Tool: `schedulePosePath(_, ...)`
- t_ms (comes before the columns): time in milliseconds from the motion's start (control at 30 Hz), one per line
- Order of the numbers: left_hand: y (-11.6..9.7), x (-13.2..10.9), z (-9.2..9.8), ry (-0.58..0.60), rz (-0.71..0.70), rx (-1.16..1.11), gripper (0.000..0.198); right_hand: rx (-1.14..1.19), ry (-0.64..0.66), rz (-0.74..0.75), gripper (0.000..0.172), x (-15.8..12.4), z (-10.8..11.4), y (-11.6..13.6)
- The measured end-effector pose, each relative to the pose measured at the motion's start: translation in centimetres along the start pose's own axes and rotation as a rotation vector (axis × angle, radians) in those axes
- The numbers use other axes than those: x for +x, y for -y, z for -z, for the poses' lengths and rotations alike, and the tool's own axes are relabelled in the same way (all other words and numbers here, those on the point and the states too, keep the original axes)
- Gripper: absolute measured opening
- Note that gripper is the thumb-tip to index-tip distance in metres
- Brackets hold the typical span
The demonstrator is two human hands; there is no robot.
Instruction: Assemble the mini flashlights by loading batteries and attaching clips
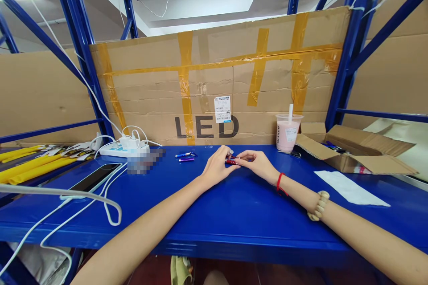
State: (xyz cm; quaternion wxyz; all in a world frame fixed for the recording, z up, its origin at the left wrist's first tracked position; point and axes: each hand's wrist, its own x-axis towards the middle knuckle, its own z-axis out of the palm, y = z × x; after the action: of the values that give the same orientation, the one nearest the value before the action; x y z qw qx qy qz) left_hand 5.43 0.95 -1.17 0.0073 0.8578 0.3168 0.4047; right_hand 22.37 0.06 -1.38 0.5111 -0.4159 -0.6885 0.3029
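My left hand [218,165] and my right hand [257,164] meet over the blue shelf top, slightly right of its middle. Between their closed fingertips is a small shiny red tube [230,161], partly covered by the fingers. A silvery round end shows by my left fingers; whether it belongs to the red tube I cannot tell. To the left of my left hand lie a short blue metal tube [184,155] with a small loop at one end and a purple tube [186,160], close together and apart from the hand.
A power strip [113,150] with white cables and a phone [95,178] lie at left. On the right are a cup of pink drink [288,134], an opened cardboard box [354,151] and a white paper sheet [351,188]. A cardboard panel [150,98] stands behind.
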Motion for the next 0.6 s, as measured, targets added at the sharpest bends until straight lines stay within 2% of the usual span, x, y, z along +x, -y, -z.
schedulePosePath(133,0.1,-0.1,-0.1,0.030,0.138,0.034,0.024,-0.029,-0.153,0.007,0.036,0.3,0.5,0.1)
schedulePosePath(233,0.4,-0.1,0.0,-0.028,0.316,-0.003,0.025,-0.046,-0.282,0.045,0.037,0.5,0.8,0.0)
schedulePosePath(300,0.8,0.0,0.2,-0.082,0.430,-0.049,0.028,-0.049,-0.304,0.064,0.038,0.6,1.0,0.0)
schedulePosePath(367,1.2,0.1,0.4,-0.123,0.484,-0.089,0.030,-0.048,-0.301,0.063,0.039,0.6,1.2,-0.1)
schedulePosePath(467,1.6,0.1,0.6,-0.097,0.410,-0.122,0.028,-0.057,-0.299,0.053,0.039,0.5,1.4,-0.2)
schedulePosePath(600,0.9,0.1,0.3,0.130,0.211,-0.119,0.016,-0.086,-0.300,0.081,0.037,0.5,1.4,-0.1)
